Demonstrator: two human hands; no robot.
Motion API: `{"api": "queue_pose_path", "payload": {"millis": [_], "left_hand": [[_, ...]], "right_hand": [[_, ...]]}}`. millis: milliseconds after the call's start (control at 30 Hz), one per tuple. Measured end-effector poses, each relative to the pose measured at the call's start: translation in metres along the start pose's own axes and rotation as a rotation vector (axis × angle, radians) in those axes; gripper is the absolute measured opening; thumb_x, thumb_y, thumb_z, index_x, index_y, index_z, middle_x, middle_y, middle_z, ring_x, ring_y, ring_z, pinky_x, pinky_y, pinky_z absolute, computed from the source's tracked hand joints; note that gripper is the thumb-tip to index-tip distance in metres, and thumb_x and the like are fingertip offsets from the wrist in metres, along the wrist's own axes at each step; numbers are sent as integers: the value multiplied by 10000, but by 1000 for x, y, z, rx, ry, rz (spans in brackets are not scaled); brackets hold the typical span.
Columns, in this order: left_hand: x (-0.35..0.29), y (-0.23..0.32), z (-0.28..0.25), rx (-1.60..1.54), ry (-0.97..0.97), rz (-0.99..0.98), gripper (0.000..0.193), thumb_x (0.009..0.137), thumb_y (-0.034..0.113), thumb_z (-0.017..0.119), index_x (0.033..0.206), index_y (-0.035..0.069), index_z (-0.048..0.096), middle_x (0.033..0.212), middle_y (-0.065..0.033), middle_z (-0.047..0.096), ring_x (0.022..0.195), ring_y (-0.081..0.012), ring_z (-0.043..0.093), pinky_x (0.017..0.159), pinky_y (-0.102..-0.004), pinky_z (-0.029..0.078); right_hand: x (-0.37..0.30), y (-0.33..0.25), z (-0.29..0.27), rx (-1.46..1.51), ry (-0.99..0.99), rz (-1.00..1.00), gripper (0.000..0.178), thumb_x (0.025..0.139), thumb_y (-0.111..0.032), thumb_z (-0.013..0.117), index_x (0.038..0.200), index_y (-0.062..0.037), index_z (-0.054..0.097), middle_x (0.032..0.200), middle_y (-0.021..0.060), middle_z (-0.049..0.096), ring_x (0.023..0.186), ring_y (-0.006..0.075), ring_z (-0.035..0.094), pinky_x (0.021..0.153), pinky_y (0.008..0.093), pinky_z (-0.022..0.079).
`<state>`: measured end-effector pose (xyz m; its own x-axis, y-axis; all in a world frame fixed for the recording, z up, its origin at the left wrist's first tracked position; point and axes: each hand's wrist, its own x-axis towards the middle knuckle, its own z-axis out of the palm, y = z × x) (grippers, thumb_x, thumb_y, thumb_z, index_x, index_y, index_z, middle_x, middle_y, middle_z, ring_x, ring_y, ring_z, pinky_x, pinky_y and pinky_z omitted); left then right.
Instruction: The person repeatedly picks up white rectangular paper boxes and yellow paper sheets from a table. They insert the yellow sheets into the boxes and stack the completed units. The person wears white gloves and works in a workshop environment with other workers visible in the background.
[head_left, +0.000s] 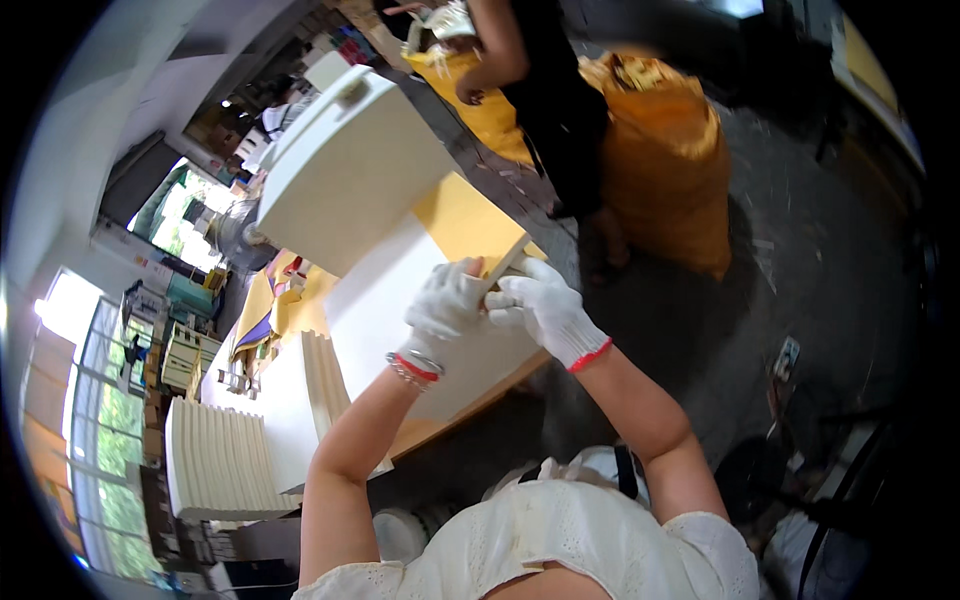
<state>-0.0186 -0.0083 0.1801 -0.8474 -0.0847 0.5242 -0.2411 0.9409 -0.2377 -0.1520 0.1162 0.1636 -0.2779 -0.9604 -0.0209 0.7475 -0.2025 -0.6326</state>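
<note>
My left hand [447, 302], in a white knit glove, has its fingers bent at the near corner of a yellow-topped panel [467, 215]. My right hand [548, 312], in a matching glove with a red cuff, grips the same panel along its pale right edge, fingers curled around it. The two hands are close together, with the fingertips partly hidden. Beneath them a large white sheet [385, 285] lies flat on the worktable [420, 432]. Bracelets and a red band circle my left wrist.
A tall cream stack [350, 160] stands at the table's far side. Ridged cream stacks [220, 460] are on the left. Beyond the table, a person in black [555, 110] stands beside an orange sack [665, 160] and a yellow sack [470, 95]. Scraps litter the dark floor [770, 250].
</note>
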Motion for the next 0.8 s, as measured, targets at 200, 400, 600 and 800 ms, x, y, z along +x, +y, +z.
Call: {"api": "queue_pose_path", "payload": {"millis": [200,400,600,800], "left_hand": [[14,-8,-24,-213,-149,-309,537,778,166,688,1254,57,466,1127,-162,616,946,-366,643,722,-432,537],[1,-69,-84,-795,376,-613,343,850,109,646,1177,63,554,951,-31,580,778,-191,567,693,-361,495],[-81,-113,-208,-644,925,-578,435,878,104,679,1262,42,484,1022,-35,605,817,-96,554,709,-248,474],[-176,-147,-238,-638,1342,-698,497,831,119,721,1273,42,505,1124,-68,584,1000,-169,563,876,-311,464]], "right_hand": [[4,-8,30,-74,-66,-21,498,891,-51,486,1374,20,388,1117,112,586,855,167,628,726,301,551],[8,42,42,-357,-56,-128,537,920,-63,546,1412,26,349,1343,168,483,951,178,603,816,306,538],[6,126,91,-1587,-467,-878,487,814,-133,685,1251,-15,504,1181,141,554,1022,294,581,949,421,465],[-10,192,148,-1853,-652,-932,590,664,-246,758,1157,-24,522,1190,120,531,1144,307,486,1008,572,331]]}}
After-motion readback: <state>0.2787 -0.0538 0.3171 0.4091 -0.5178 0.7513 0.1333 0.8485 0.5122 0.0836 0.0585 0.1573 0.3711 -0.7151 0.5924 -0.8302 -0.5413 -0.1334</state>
